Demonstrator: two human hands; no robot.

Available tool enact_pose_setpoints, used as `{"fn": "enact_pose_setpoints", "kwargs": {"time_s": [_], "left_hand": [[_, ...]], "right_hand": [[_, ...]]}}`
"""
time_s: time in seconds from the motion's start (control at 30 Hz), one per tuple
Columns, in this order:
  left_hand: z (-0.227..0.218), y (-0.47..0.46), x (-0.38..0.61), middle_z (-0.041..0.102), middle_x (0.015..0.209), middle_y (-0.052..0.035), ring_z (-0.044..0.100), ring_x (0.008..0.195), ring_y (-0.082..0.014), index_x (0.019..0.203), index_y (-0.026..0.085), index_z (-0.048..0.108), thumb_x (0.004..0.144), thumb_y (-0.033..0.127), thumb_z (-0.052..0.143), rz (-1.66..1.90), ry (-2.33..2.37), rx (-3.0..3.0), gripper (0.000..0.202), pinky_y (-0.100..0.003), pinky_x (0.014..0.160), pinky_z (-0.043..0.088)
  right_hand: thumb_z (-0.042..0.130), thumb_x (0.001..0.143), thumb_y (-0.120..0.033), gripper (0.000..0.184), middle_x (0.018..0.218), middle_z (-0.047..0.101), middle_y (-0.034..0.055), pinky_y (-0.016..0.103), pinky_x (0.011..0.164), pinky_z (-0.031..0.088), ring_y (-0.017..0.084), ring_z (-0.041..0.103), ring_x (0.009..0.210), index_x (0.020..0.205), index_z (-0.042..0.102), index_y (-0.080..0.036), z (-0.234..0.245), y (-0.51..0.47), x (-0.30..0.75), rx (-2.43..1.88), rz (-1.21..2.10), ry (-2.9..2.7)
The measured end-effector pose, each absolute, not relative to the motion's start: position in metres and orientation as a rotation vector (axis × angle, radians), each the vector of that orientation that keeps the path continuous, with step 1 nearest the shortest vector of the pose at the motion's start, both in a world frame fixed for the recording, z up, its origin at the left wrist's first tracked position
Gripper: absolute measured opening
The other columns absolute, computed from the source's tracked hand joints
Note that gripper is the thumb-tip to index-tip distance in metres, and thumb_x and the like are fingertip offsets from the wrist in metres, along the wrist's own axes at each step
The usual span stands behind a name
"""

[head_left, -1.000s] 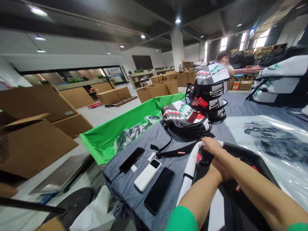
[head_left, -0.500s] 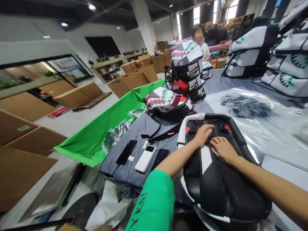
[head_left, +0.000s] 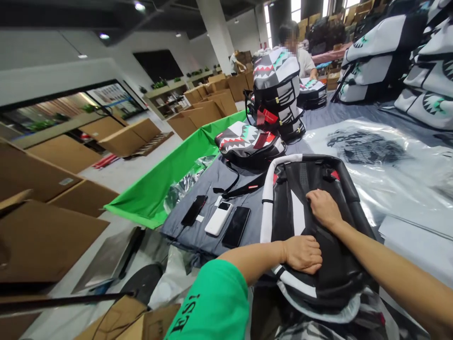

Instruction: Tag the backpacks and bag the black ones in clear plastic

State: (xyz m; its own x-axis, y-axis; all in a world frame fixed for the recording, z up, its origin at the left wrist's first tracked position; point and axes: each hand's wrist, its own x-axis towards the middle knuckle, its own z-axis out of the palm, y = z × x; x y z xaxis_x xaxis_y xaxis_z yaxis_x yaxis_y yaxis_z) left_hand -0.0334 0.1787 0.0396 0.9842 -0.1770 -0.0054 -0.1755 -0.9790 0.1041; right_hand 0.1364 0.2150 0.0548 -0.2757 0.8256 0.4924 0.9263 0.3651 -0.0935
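Observation:
A black backpack with white trim [head_left: 300, 182] lies on its front, back panel and straps facing up. My left hand [head_left: 302, 255] rests palm down on its lower part, fingers curled against the black fabric. My right hand [head_left: 323, 208] lies flat higher up, on the right side of the panel. Left of the backpack, on a grey cloth [head_left: 198, 182], are a black phone [head_left: 193, 210], a white power bank [head_left: 218, 218] and a second black phone [head_left: 236, 226]. A shark-mouth backpack [head_left: 249, 140] lies beyond it, and another [head_left: 276, 80] stands upright.
A green-lined bin [head_left: 166, 182] holding silver plastic runs along the cloth's left side. Clear plastic sheeting [head_left: 368, 165] spreads to the right, below stacked white backpacks [head_left: 382, 52]. A co-worker [head_left: 306, 63] stands at the far end. Cardboard boxes [head_left: 46, 241] fill the left.
The black backpack has gone from held up by its edge to lying flat. My left hand has slid down toward its lower end, and my right hand has moved onto the panel. The view has tilted.

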Motion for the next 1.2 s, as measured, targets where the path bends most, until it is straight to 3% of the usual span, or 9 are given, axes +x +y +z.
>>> {"fn": "enact_pose_setpoints", "kwargs": {"time_s": [0.1,0.2,0.27,0.37,0.6,0.8,0.93,1.07,1.2], "left_hand": [[0.032,0.178,-0.038,0.069,0.09,-0.0076,0.059,0.093,-0.0216,0.093,0.017,0.069,0.095,0.038,0.053,0.06,-0.071,3.111,0.026,-0.036,0.094,0.044],[0.028,0.175,-0.042,0.066,0.122,-0.0125,0.053,0.122,-0.0306,0.118,0.017,0.067,0.091,0.049,0.059,0.273,0.545,3.1,0.043,-0.047,0.109,0.039],[0.029,0.173,-0.043,0.053,0.146,-0.0148,0.041,0.139,-0.0374,0.138,0.02,0.058,0.094,0.057,0.054,0.386,0.962,2.965,0.058,-0.056,0.115,0.032],[0.037,0.171,-0.048,0.031,0.165,-0.0152,0.026,0.15,-0.0432,0.156,0.025,0.039,0.1,0.065,0.036,0.283,1.037,2.848,0.069,-0.061,0.119,0.024],[0.04,0.187,-0.067,0.026,0.169,-0.0066,0.022,0.153,-0.0428,0.161,0.03,0.029,0.102,0.064,0.033,0.178,0.698,2.964,0.069,-0.058,0.123,0.019],[0.037,0.181,-0.062,0.025,0.169,-0.0016,0.003,0.155,-0.0496,0.157,0.037,0.035,0.099,0.059,0.047,0.236,0.814,2.907,0.064,-0.08,0.115,0.008],[0.043,0.164,-0.061,0.013,0.172,-0.0042,0.004,0.152,-0.0552,0.161,0.033,0.026,0.09,0.063,0.059,0.046,0.811,2.815,0.084,-0.086,0.111,0.006],[0.057,0.138,-0.065,0.013,0.172,-0.0106,-0.002,0.152,-0.0557,0.163,0.026,0.022,0.083,0.08,0.055,0.065,0.789,2.724,0.101,-0.085,0.112,0.005],[0.069,0.113,-0.073,0.009,0.172,-0.0107,-0.004,0.153,-0.054,0.164,0.024,0.01,0.083,0.088,0.042,0.103,0.752,2.711,0.108,-0.082,0.114,0.003]], "right_hand": [[0.036,0.089,-0.009,0.032,0.099,0.066,0.0117,0.039,0.088,0.043,0.025,0.058,0.094,0.104,0.063,-0.018,0.08,0.19,0.135,-1.371,-0.282,-2.099],[0.049,0.087,-0.023,0.014,0.087,0.065,0.0049,0.035,0.079,0.044,0.021,0.058,0.084,0.092,0.062,-0.023,0.101,0.14,0.121,-0.771,-0.045,-2.51],[0.055,0.079,-0.027,0.007,0.077,0.062,0.0016,0.033,0.064,0.04,0.019,0.054,0.069,0.084,0.059,-0.023,0.101,0.109,0.108,-0.385,0.264,-2.822],[0.053,0.07,-0.025,0.015,0.075,0.061,0.0023,0.033,0.055,0.036,0.019,0.052,0.063,0.084,0.057,-0.022,0.083,0.089,0.098,-0.354,0.509,-2.947],[0.045,0.071,-0.023,0.009,0.071,0.059,0.0014,0.036,0.065,0.046,0.022,0.057,0.069,0.078,0.042,-0.028,0.044,0.117,0.112,-0.392,0.433,-2.848],[0.033,0.085,-0.024,0.019,0.074,0.059,0.006,0.039,0.071,0.047,0.023,0.052,0.069,0.082,0.052,-0.025,0.045,0.11,0.113,-0.332,0.337,-2.814],[0.032,0.096,-0.017,0.031,0.079,0.063,0.004,0.036,0.077,0.047,0.019,0.054,0.073,0.091,0.063,-0.021,0.068,0.103,0.12,-0.257,0.026,-2.836],[0.04,0.1,-0.023,0.033,0.113,0.069,0.0109,0.043,0.098,0.046,0.024,0.06,0.11,0.119,0.068,-0.021,0.088,0.149,0.148,-0.822,-0.179,-2.592],[0.051,0.097,-0.035,0.049,0.153,0.049,0.0165,0.062,0.114,0.033,0.038,0.038,0.144,0.143,0.058,-0.02,0.067,0.203,0.166,-1.538,-0.221,-2.264]]}}
